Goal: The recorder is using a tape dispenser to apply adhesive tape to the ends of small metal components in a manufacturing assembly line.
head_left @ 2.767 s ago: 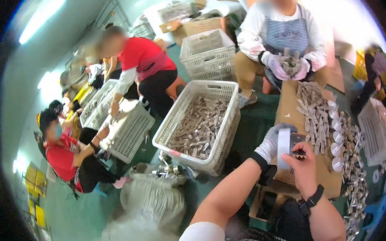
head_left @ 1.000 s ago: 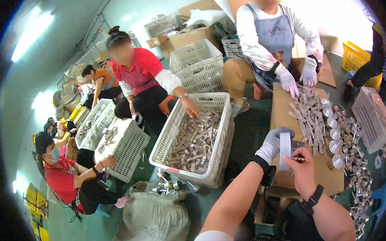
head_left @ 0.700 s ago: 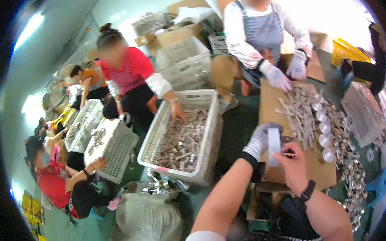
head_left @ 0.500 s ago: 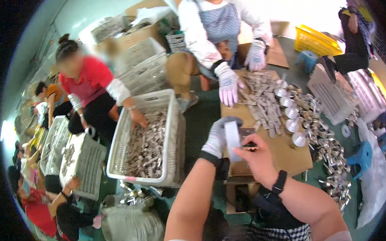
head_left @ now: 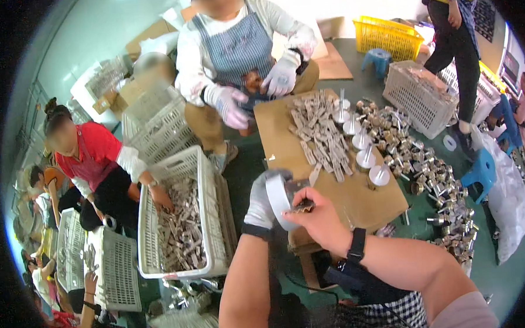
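My left hand (head_left: 263, 200), in a grey-white glove, is closed around a white roll (head_left: 280, 202) that looks like tape, its pale band facing me. My bare right hand (head_left: 318, 215) pinches a small metal piece (head_left: 303, 205) with dark and brass-coloured parts against the roll's right side. Both hands are over the near left edge of a cardboard sheet (head_left: 358, 204). Beyond them lies a pile of flat metal strips (head_left: 323, 135). Several white discs with thin stems (head_left: 365, 158) stand in a row beside it.
Shiny cylindrical metal parts (head_left: 436, 180) are heaped right of the cardboard. A white crate (head_left: 209, 210) of metal pieces stands left. A gloved co-worker (head_left: 234, 48) sits opposite; another in red (head_left: 101, 150) reaches into the crate. A blue stool (head_left: 480, 175) is at right.
The opposite co-worker's gloved hands have drawn back from the cardboard. My view has shifted toward the right. The white roll is now more tilted, still in my left hand.
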Tool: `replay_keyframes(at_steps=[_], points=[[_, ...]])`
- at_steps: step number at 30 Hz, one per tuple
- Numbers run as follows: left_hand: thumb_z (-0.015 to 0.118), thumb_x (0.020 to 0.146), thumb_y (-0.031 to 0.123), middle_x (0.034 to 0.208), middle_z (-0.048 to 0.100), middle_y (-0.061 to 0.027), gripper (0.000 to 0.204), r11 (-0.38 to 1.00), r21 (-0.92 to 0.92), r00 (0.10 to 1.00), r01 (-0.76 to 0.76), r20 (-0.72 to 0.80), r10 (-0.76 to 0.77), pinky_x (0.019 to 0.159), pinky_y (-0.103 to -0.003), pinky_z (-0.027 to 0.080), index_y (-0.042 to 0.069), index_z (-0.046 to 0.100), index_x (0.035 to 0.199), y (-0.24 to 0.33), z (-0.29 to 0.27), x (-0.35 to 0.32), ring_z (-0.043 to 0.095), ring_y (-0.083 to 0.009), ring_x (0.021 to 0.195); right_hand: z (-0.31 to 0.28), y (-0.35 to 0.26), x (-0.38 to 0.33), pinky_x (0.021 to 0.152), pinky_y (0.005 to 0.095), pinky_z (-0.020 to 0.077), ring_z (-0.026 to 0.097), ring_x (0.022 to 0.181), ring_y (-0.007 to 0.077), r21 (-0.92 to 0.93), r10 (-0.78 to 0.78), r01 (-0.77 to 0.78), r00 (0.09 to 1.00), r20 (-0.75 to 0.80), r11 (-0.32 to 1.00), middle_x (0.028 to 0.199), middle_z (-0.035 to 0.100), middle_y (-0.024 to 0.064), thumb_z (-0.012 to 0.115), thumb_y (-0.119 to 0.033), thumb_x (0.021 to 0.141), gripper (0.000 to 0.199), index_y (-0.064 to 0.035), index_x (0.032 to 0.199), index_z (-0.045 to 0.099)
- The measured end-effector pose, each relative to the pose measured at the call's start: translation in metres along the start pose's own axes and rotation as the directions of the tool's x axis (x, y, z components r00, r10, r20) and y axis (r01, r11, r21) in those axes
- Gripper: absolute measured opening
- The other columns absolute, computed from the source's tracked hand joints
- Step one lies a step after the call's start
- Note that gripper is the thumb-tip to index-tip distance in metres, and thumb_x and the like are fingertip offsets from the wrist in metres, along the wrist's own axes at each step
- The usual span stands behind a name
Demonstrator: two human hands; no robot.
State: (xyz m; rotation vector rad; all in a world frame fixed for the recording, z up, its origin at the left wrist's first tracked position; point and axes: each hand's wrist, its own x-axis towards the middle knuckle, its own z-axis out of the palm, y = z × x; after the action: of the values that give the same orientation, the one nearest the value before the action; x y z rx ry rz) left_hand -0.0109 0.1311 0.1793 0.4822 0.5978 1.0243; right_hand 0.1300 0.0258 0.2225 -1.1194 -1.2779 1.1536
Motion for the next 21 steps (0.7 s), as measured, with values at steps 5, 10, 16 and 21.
replay_keyframes(at_steps=[5, 10, 16, 21], points=[[0.048, 0.084, 0.015, 0.087, 0.064, -0.0137, 0.021, 0.994, -0.084, 0.998, 0.063, 0.016, -0.062, 0.074, -0.038, 0.053, -0.001, 0.061, 0.088, -0.002, -0.004, 0.003, 0.063, -0.0289, 0.078, 0.0, 0.003, 0.001, 0.068, 0.0207, 0.0382, 0.046, 0.075, 0.0063, -0.037, -0.027, 0.027, 1.0, -0.001, 0.999, 0.082, 0.051, -0.0026, 0.074, -0.01, 0.073, 0.025, -0.0071, 0.084, 0.052], [0.049, 0.083, 0.015, 0.086, 0.064, -0.0142, 0.02, 0.997, -0.075, 1.0, 0.008, 0.008, -0.007, 0.072, -0.039, 0.053, 0.0, 0.062, 0.086, -0.009, 0.001, 0.006, 0.063, -0.0298, 0.077, -0.003, 0.012, 0.002, 0.069, 0.0207, 0.041, 0.049, 0.078, 0.0055, 0.099, 0.016, -0.018, 1.0, 0.02, 0.995, 0.085, 0.051, -0.0017, 0.071, -0.002, 0.074, 0.026, -0.0064, 0.088, 0.05], [0.049, 0.085, 0.015, 0.086, 0.065, -0.0134, 0.02, 0.997, -0.076, 0.999, 0.029, -0.015, -0.03, 0.071, -0.039, 0.053, 0.0, 0.062, 0.086, -0.009, 0.003, 0.008, 0.063, -0.029, 0.076, -0.002, 0.013, 0.004, 0.071, 0.0212, 0.0425, 0.05, 0.079, 0.0057, 0.112, 0.026, -0.028, 1.0, 0.018, 0.993, 0.085, 0.051, -0.0013, 0.07, 0.001, 0.075, 0.025, -0.0063, 0.087, 0.05], [0.051, 0.086, 0.018, 0.085, 0.065, -0.0116, 0.02, 0.995, -0.101, 1.0, 0.0, -0.01, -0.001, 0.069, -0.038, 0.053, 0.001, 0.061, 0.09, -0.01, -0.002, 0.009, 0.063, -0.0263, 0.074, -0.001, 0.013, 0.003, 0.071, 0.0212, 0.0416, 0.049, 0.078, 0.0054, 0.116, -0.014, 0.011, 1.0, 0.024, 0.993, 0.085, 0.051, -0.0023, 0.07, 0.001, 0.074, 0.024, -0.0068, 0.085, 0.05]])
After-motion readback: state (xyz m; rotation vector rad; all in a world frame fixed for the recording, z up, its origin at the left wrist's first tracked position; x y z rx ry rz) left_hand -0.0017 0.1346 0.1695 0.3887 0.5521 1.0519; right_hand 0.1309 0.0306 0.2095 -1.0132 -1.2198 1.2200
